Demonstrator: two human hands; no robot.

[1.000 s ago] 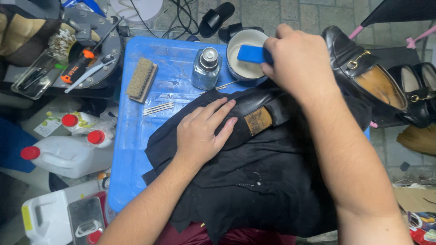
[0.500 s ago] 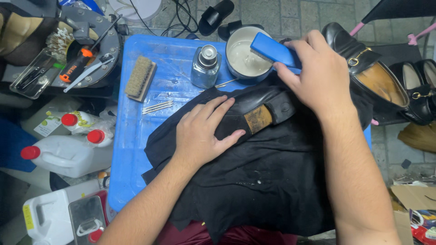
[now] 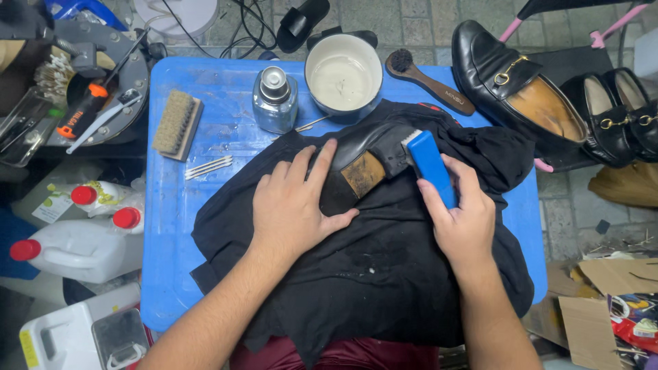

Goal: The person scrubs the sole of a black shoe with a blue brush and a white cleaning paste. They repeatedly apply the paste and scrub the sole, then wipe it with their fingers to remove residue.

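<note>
A black leather shoe (image 3: pixel 370 152) lies on its side on a black cloth (image 3: pixel 384 267) spread over a blue plastic surface (image 3: pixel 168 226). My left hand (image 3: pixel 295 202) presses flat on the cloth and the shoe, fingers spread. My right hand (image 3: pixel 462 223) grips a blue-handled brush (image 3: pixel 430 164), its bristle end touching the shoe near the heel. A white bowl (image 3: pixel 343 77) with milky liquid stands behind the shoe.
A glass bottle (image 3: pixel 274 99), a wooden scrub brush (image 3: pixel 177 123), cotton swabs (image 3: pixel 208 166) and a dark round brush (image 3: pixel 428 81) lie on the blue surface. Black loafers (image 3: pixel 521 89) sit at the right. Jugs (image 3: pixel 75 250) and tools (image 3: pixel 89 113) crowd the left.
My right hand has carried the blue brush from the white bowl down to the shoe's heel. My left hand stays pressed on the shoe.
</note>
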